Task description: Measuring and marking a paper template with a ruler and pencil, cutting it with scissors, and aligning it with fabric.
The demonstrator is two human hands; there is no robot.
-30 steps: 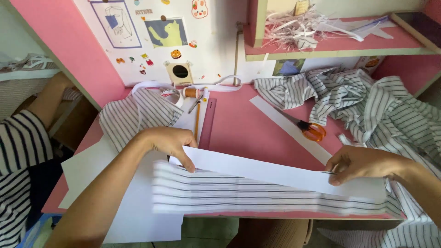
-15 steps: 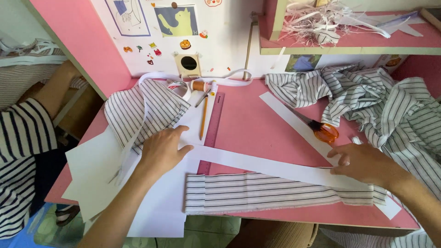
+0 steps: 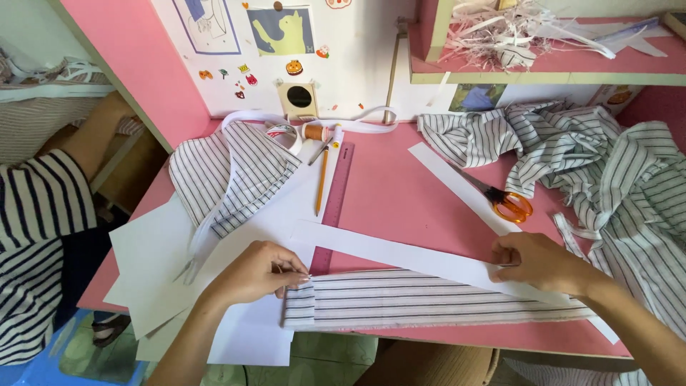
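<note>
Two hands are seen on a striped fabric strip (image 3: 429, 300) that is laid flat along the near edge of the pink table (image 3: 400, 193). The strip's left end is pinched by the fingers of the left hand (image 3: 254, 271), pressed together right at the folded corner. At the other end, a long white paper strip (image 3: 400, 254) is held down by the right hand (image 3: 536, 261), its fingers curled together on the paper's edge; whether the fabric beneath is gripped too cannot be told. The paper strip is laid slantwise across the fabric, touching it toward the right. A pink ruler (image 3: 334, 193) is seen running away from the strip's left end, with a pencil (image 3: 321, 182) just beside it. Orange-handled scissors (image 3: 511, 204) are left near the right hand, on a second paper strip (image 3: 457, 186). Striped cloth is heaped at the right (image 3: 614, 164), and another striped piece (image 3: 229, 175) is spread on white paper sheets (image 3: 153, 264) at the left. Another person's striped sleeve (image 3: 36, 236) is seen at the far left.
</note>
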